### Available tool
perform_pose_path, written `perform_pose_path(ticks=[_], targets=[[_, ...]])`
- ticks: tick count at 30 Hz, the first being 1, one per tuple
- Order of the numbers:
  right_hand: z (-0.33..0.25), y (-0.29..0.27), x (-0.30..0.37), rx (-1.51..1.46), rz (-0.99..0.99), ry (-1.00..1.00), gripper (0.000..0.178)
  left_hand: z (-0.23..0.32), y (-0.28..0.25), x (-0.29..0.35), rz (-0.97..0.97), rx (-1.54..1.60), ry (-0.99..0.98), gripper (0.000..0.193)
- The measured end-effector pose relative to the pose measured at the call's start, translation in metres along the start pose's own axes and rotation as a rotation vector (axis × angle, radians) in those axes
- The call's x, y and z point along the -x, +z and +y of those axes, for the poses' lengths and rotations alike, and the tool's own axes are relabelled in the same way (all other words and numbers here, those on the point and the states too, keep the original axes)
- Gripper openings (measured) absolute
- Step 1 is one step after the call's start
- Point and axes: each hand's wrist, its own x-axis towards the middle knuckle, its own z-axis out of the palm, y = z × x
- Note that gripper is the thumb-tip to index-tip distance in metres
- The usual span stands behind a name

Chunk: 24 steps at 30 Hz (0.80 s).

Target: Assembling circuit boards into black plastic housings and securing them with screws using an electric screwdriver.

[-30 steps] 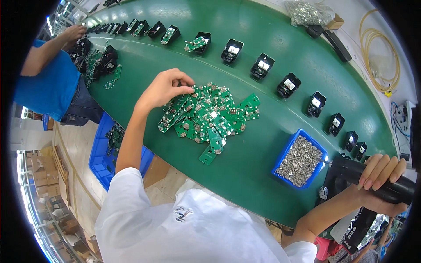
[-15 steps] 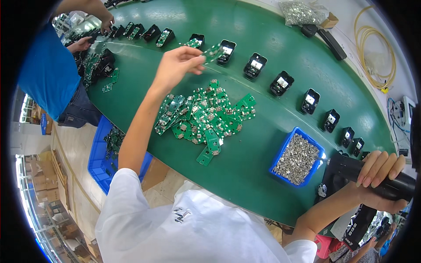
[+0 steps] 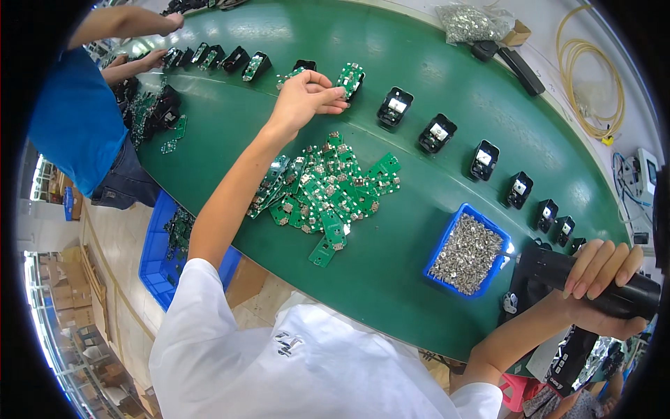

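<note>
A green circuit board (image 3: 350, 81) is pinched in the fingers of my left hand (image 3: 310, 101). The board stands nearly upright over a black plastic case (image 3: 359, 88) in the row and hides most of it. Just left of it, another board (image 3: 285, 78) shows beside a black case (image 3: 305, 65), partly behind my fingers. Below my left hand lies a loose heap of circuit boards (image 3: 328, 185). At the far right my right hand (image 3: 601, 283) is wrapped round a black electric screwdriver (image 3: 546, 267), its bit pointing left toward a blue tray (image 3: 431, 278) of small metal screws (image 3: 466, 253).
Several black cases with white inserts (image 3: 483, 160) run in a curved row across the green table (image 3: 279, 244). A co-worker in a blue shirt (image 3: 84, 126) handles cases at the far left. A blue bin (image 3: 150, 262) stands below the table edge. A yellow hose (image 3: 593, 80) lies coiled at the back right.
My left hand has moved slightly right and down, and the board in it has turned from slanted to nearly upright, over a case. My right hand holds the screwdriver as before.
</note>
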Motion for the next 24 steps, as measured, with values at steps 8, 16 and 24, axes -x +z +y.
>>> perform_pose_path(ticks=[8, 16, 24], targets=[[0.002, 0.002, -0.001, -0.016, -0.004, 0.013, 0.060, 0.004, 0.001, 0.004, 0.004, -0.032, 0.049, 0.023], [0.001, 0.002, -0.001, -0.012, 0.006, 0.012, 0.059, 0.003, -0.001, -0.002, 0.037, -0.034, 0.091, 0.022], [0.002, 0.004, 0.000, -0.015, 0.017, 0.011, 0.057, 0.003, -0.001, -0.007, 0.057, -0.026, 0.086, 0.020]])
